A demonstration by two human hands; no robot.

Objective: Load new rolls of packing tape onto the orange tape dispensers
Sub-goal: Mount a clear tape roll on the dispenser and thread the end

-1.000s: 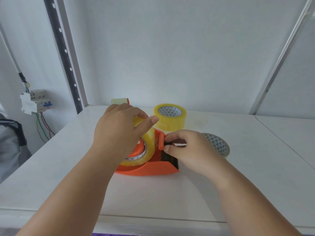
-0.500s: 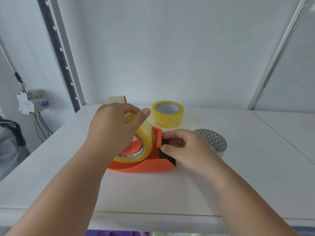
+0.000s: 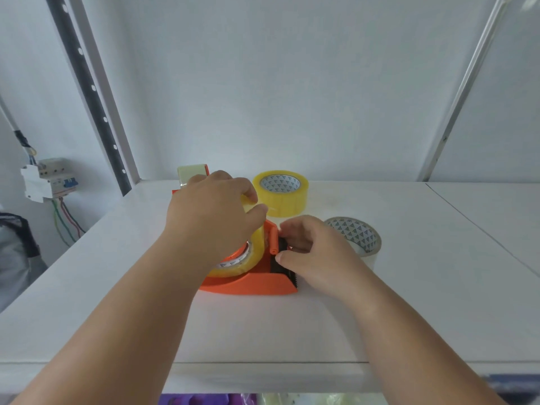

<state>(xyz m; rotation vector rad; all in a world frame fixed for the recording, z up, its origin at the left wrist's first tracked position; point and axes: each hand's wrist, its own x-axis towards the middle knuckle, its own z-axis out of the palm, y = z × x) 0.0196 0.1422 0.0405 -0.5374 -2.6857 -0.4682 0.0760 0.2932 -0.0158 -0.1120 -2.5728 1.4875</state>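
Orange tape dispenser [image 3: 251,283] lay on the white desk [image 3: 409,302], near its middle, cutter end pointing right; a yellowish tape roll [image 3: 248,258] sat on the dispenser's hub, orange core visible inside the ring, printed liner showing at the roll's near edge. Left hand [image 3: 213,220] came over the top of that roll; grip curled round it, thumb at the right side, fingers bent over the far rim; the roll itself largely hidden beneath the palm. Right hand [image 3: 312,252] was at the dispenser's front end, just right of the small upright orange roller [image 3: 273,239]; grip narrow, thumb and fingers pinched at the black cutter part [image 3: 282,258]; whether a tape end lay between the fingertips could not be told. Serrated blade edge showed at the dispenser's right tip, just under the right hand.

Behind the dispenser, a yellow tape roll [image 3: 280,192] lay flat on the desk, core with a triangle pattern facing up; apart from the dispenser. To the right, a paler tape roll [image 3: 358,238] lay flat, partly hidden by the right hand. At the desk's back left, a second dispenser [image 3: 193,173] with pale tape stood, mostly hidden behind the left hand. Off the desk at left: a wall-mounted breaker unit [image 3: 48,179] with coloured wires below; a black perforated rail [image 3: 87,89] ran up the wall.
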